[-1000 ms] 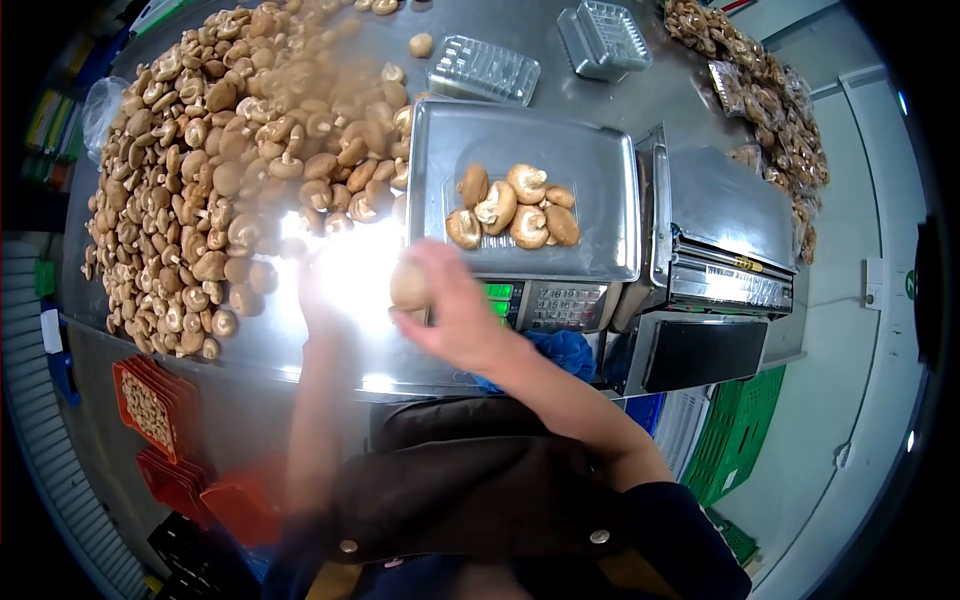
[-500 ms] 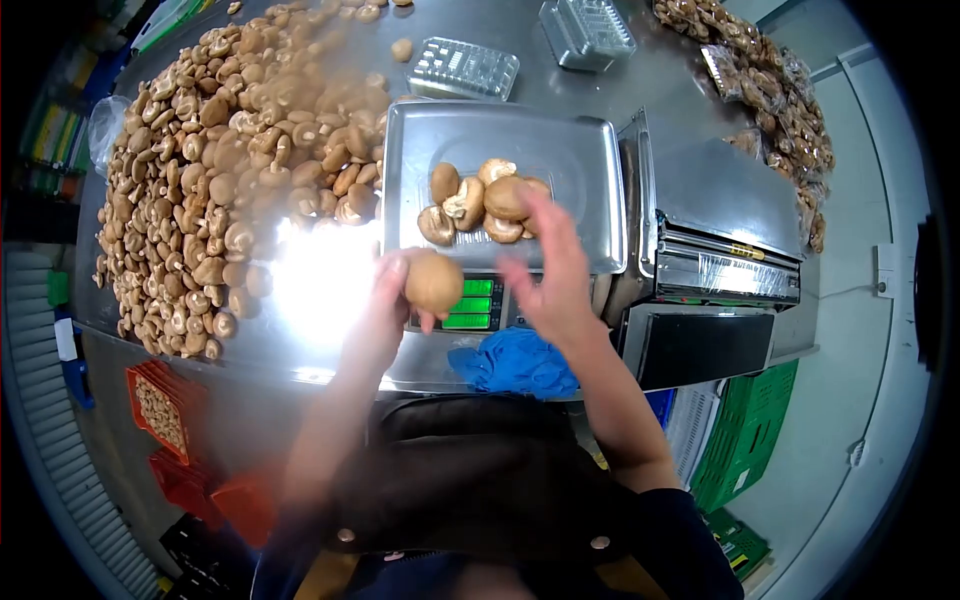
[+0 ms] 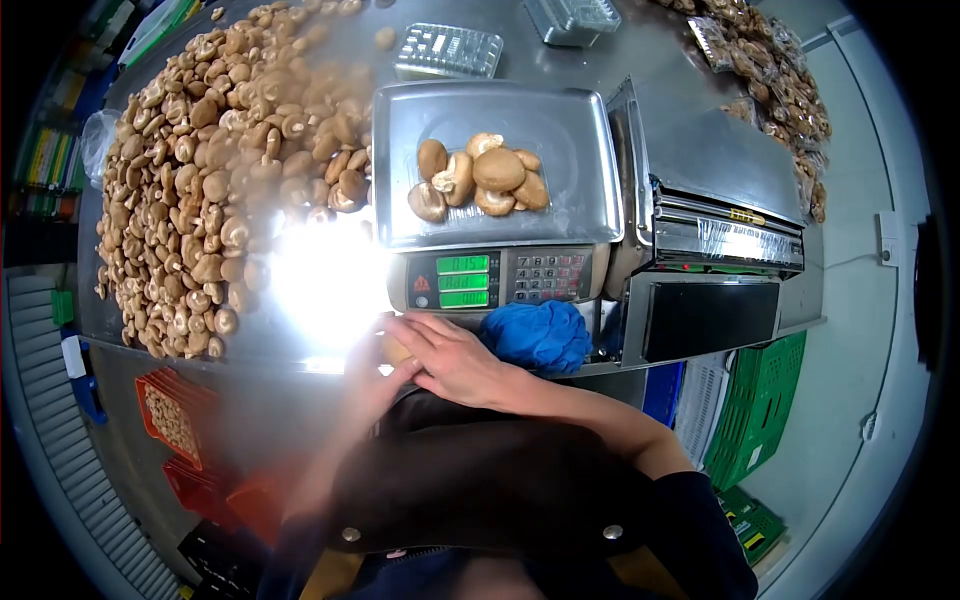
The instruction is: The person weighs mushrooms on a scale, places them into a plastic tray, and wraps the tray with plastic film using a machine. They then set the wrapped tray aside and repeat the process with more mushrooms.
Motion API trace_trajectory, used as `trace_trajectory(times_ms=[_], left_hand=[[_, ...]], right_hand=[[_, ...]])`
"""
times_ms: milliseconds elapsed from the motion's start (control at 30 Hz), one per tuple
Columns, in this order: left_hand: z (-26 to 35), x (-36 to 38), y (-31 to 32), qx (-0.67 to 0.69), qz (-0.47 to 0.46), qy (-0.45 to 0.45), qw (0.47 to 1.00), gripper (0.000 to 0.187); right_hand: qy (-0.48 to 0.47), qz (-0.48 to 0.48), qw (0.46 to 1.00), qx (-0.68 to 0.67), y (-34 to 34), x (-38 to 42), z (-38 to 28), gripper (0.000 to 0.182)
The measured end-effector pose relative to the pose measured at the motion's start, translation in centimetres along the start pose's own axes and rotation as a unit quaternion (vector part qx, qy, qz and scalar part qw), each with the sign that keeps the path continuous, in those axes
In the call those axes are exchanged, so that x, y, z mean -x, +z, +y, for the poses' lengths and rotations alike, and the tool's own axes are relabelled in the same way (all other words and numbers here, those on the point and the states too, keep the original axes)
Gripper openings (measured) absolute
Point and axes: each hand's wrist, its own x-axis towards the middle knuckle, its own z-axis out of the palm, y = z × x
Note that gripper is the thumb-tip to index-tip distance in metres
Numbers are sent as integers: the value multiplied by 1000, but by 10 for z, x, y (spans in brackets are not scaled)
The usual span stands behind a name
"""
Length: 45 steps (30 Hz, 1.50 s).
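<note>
Head view:
Right hand (image 3: 452,358): laid flat over the left, fingers loosely curled; grip on anything cannot be told.
Left hand (image 3: 372,378): cupped beneath, a tan rounded mushroom (image 3: 396,349) partly seen between the hands; hold unclear, washed by glare.
Scale pan (image 3: 560,215): brushed steel, rectangular, bearing a clear tray of smooth brown caps (image 3: 497,170).
Loose pile (image 3: 200,170): matte brown mushrooms heaped on steel table (image 3: 330,35), left of the scale.
Blue cloth (image 3: 540,335): crumpled, just beside the right hand.

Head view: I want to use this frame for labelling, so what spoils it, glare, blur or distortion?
Head view: strong glare whites out the steel table beside the scale; fisheye bends the edges, with dark corners; the left hand is blurred and washed out, the right hand sharper; the mushrooms on the scale are clear.
</note>
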Motion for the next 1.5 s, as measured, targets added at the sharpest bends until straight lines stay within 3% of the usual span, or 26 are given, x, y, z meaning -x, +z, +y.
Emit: trace_trajectory(times_ms=[33,167,200,333,367,433,500,567,633,667,700,767,800,900,967,1033,1100,1267,1300,1367,1433,1500], left_hand=[[-3,2,-3,-73,23,38,996,57],[-8,-10,-27,-129,82,65,986,52],[-5,-11,-37,-212,104,-22,971,47],[-39,-20,-81,-444,111,28,889,51],[-39,-28,-84,-478,110,-17,871,51],[-35,-45,-79,-475,148,-14,867,49],[-22,-73,-60,-401,201,96,888,45],[-1,-106,-42,-324,195,219,899,40],[-27,-151,-34,-380,184,288,860,36],[-58,-171,-35,-358,146,265,883,34],[-51,-170,-30,-275,140,250,918,30],[-58,-164,-29,-253,200,269,907,29],[-62,-161,-28,-130,230,278,923,28],[51,-106,-5,-104,276,333,896,32],[74,-106,21,-119,174,458,864,35],[59,-134,43,-228,105,537,805,37],[68,-140,51,-385,58,513,765,38],[55,-132,44,-363,76,495,786,49],[53,-130,41,-341,110,476,803,59],[61,-129,36,-238,205,395,863,75],[51,-147,27,-160,155,215,951,91],[46,-169,23,-93,78,170,978,106]], right_hand=[[-10,-7,1000,7,5,-3,-1,74],[-7,-14,999,38,22,-14,-4,76],[13,-31,998,48,22,-15,-4,74],[66,-84,992,69,20,-5,11,46],[78,-83,991,67,16,-3,11,43],[94,-77,990,65,14,-1,10,37],[100,-61,991,67,13,-1,10,34],[96,-70,991,60,14,-2,12,35],[108,-87,989,57,13,-5,6,33],[93,-82,990,64,10,-4,5,31],[87,-68,992,66,5,-1,5,29],[75,-31,994,68,-4,7,8,26],[83,8,995,55,-10,11,9,23],[117,80,989,47,-27,23,17,21],[123,93,986,60,-35,23,19,21],[121,95,986,68,-43,20,17,21],[132,93,985,66,-48,21,13,20],[105,172,976,84,-68,38,24,21],[80,234,963,103,-76,38,26,22],[157,304,936,77,-102,35,32,28],[211,361,908,33,-131,17,40,45],[184,368,909,59,-146,-2,79,69]])
